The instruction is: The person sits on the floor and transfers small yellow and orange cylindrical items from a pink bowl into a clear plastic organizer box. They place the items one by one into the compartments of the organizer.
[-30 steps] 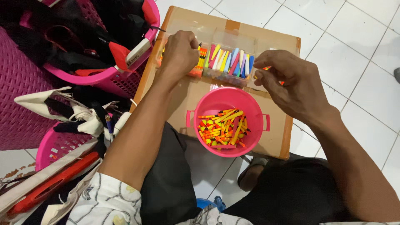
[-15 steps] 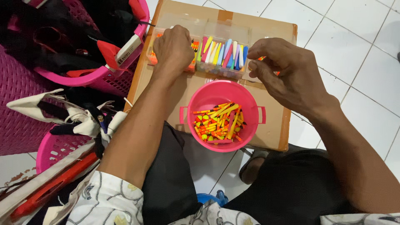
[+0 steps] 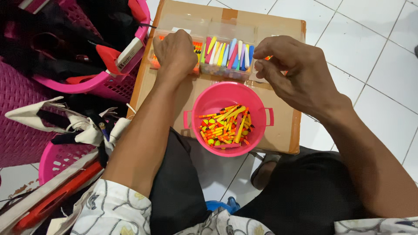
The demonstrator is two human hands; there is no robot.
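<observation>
A pink basket (image 3: 93, 82) with dark things stands at ten o'clock; white floor tiles (image 3: 374, 56) at two o'clock.

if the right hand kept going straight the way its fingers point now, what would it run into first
The right hand points its fingertips left, toward the clear compartment box. It would most likely meet the upright coloured sticks in the middle compartment first, though its height above the box is hard to judge.

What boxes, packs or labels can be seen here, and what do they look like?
Cardboard box: flat, brown, under the pink bucket, tape strip on top.
Clear plastic compartment box: at the cardboard box's far edge, holding colourful sticks.
White label: oblong, on a red-handled tool in the pink basket, upper left.
No screens or signs.
</observation>
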